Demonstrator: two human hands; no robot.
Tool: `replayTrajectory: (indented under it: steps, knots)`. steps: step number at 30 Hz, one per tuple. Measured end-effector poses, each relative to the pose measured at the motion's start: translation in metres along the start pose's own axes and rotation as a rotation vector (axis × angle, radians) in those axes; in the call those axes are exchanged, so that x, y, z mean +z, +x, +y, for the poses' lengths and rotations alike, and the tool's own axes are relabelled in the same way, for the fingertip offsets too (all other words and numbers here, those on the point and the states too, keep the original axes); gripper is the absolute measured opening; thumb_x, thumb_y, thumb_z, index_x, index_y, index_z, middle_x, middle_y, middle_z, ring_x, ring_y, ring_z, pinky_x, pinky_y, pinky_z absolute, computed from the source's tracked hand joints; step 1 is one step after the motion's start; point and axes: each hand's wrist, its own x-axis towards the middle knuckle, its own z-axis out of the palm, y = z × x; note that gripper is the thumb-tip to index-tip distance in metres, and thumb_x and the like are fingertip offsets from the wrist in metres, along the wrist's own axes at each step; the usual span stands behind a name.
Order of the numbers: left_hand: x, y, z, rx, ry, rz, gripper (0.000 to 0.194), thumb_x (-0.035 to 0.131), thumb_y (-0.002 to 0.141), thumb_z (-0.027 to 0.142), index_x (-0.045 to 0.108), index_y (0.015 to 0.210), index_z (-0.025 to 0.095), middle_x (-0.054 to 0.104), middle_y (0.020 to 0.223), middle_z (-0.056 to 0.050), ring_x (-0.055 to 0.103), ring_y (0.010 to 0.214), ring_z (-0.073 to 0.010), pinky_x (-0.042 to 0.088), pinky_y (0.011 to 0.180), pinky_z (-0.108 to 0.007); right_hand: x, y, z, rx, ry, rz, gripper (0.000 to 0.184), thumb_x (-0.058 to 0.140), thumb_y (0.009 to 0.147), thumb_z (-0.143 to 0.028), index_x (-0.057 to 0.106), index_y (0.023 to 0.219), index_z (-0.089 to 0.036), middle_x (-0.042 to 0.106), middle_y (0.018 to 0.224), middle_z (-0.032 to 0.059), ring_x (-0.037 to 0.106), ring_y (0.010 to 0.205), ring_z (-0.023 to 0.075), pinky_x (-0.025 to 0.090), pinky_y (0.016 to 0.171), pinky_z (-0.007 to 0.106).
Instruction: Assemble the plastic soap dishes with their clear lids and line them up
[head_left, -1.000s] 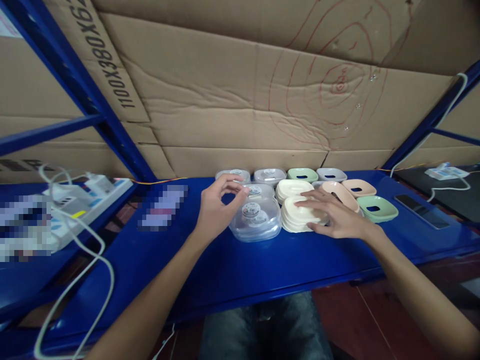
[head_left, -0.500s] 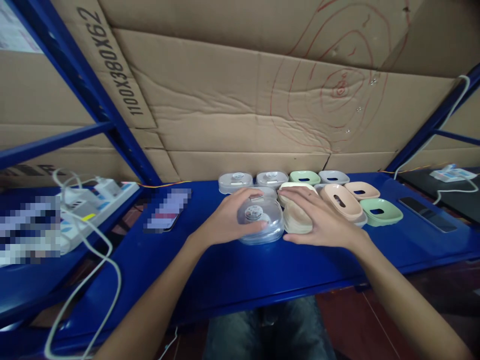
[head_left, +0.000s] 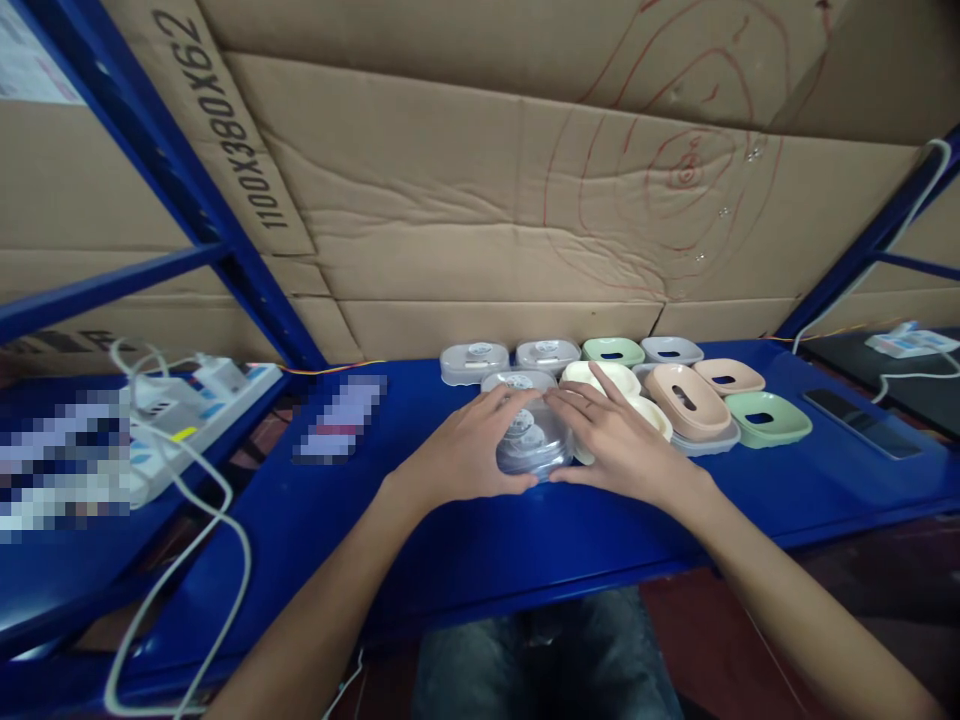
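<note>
A stack of clear plastic lids (head_left: 538,442) with round stickers stands near the middle of the blue table. My left hand (head_left: 461,450) curves around its left side, thumb at the front and fingers over the back. From the right, my right hand (head_left: 626,445) holds the same stack, with fingertips at its back and thumb low in front. Cream soap dishes (head_left: 600,376) sit behind and beneath my right hand, partly covered by it. Just behind the stack, a grey box with a clear lid (head_left: 499,380) shows in part.
Grey lidded boxes (head_left: 474,366) line the back, with a green dish (head_left: 613,352) alongside. Peach dishes (head_left: 686,402) and another green dish (head_left: 769,420) stand right, near a dark phone (head_left: 862,422). Leftward are a blurred phone (head_left: 341,420) and a power strip (head_left: 169,465) with white cables.
My right hand has shifted left from the cream dishes onto the clear lids. My left hand now wraps the stack's side, its thumb lowered from the top to the front.
</note>
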Motion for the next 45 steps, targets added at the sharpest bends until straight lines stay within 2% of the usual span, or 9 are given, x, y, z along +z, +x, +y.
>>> replayTrajectory:
  steps: [4,10,16,21,24,27,32,38,45]
  knots:
    - [0.001,-0.002,0.000,-0.018,0.036,-0.017,0.104,0.092,0.075,0.040,0.042,0.167,0.033,0.051,0.168,-0.016,0.053,0.153,-0.0452,0.048,0.122,-0.065,0.002,-0.003,-0.004,-0.001,-0.015,0.018,0.090,0.081,0.094,-0.059,0.050,0.165,-0.014,0.064,0.157,0.0242,0.055,0.153,0.0439,0.021,0.137,0.074]
    - [-0.012,-0.007,-0.010,0.014,0.029,-0.053,0.102,0.092,0.076,0.042,0.046,0.166,0.035,0.054,0.168,-0.012,0.050,0.157,-0.0424,0.048,0.122,-0.060,0.012,-0.001,-0.016,0.003,-0.040,0.028,0.092,0.075,0.098,-0.062,0.048,0.166,-0.006,0.059,0.161,0.0282,0.046,0.160,0.0464,0.018,0.138,0.076]
    - [-0.034,-0.028,-0.021,-0.045,0.151,-0.062,0.099,0.090,0.075,0.036,0.048,0.164,0.036,0.064,0.158,-0.010,0.063,0.139,-0.0426,0.052,0.114,-0.058,0.031,0.023,-0.045,0.014,-0.019,0.058,0.091,0.067,0.102,-0.064,0.043,0.169,-0.006,0.053,0.167,0.0280,0.039,0.164,0.0479,0.015,0.138,0.076]
    - [-0.046,-0.047,-0.035,-0.103,0.298,-0.039,0.102,0.083,0.072,0.030,0.045,0.166,0.032,0.062,0.159,-0.013,0.062,0.137,-0.0443,0.051,0.112,-0.059,0.034,0.045,-0.059,-0.031,0.066,0.045,0.094,0.066,0.103,-0.063,0.038,0.171,-0.005,0.041,0.174,0.0282,0.030,0.168,0.0475,0.015,0.139,0.073]
    - [-0.049,-0.053,-0.040,-0.177,0.348,-0.067,0.100,0.079,0.073,0.029,0.045,0.167,0.029,0.058,0.163,-0.015,0.058,0.144,-0.0448,0.047,0.117,-0.061,0.025,0.052,-0.043,-0.022,0.128,0.051,0.098,0.069,0.100,-0.065,0.034,0.173,-0.010,0.039,0.176,0.0263,0.030,0.168,0.0450,0.021,0.139,0.070]
    - [-0.049,-0.056,-0.045,-0.209,0.411,-0.057,0.103,0.077,0.073,0.028,0.041,0.169,0.032,0.053,0.169,-0.015,0.050,0.154,-0.0463,0.041,0.123,-0.065,0.018,0.058,-0.009,0.052,0.093,0.007,0.088,0.073,0.099,-0.059,0.043,0.168,-0.012,0.045,0.173,0.0265,0.037,0.165,0.0457,0.030,0.135,0.068]
    - [-0.044,-0.059,-0.047,-0.217,0.530,-0.020,0.112,0.083,0.072,0.029,0.036,0.174,0.026,0.046,0.174,-0.021,0.040,0.161,-0.0531,0.032,0.128,-0.070,0.017,0.080,0.033,0.144,0.029,-0.283,0.090,0.084,0.091,-0.058,0.051,0.160,-0.011,0.050,0.166,0.0314,0.052,0.153,0.0514,0.047,0.122,0.064]
    - [-0.033,-0.050,-0.030,-0.138,0.457,0.036,0.117,0.086,0.081,0.064,0.030,0.177,0.026,0.035,0.180,-0.023,0.024,0.168,-0.0527,0.025,0.132,-0.073,0.027,0.111,0.032,0.115,-0.030,-0.400,0.088,0.090,0.082,-0.058,0.059,0.149,-0.010,0.065,0.144,0.0286,0.058,0.139,0.0522,0.051,0.111,0.063]
    - [-0.018,-0.031,-0.021,-0.081,0.455,0.056,0.095,0.087,0.086,0.050,0.046,0.168,0.023,0.051,0.169,-0.022,0.034,0.163,-0.0529,0.022,0.132,-0.075,0.034,0.119,0.035,0.174,0.024,-0.386,0.090,0.094,0.073,-0.059,0.062,0.141,-0.010,0.067,0.137,0.0237,0.063,0.130,0.0450,0.054,0.106,0.053]
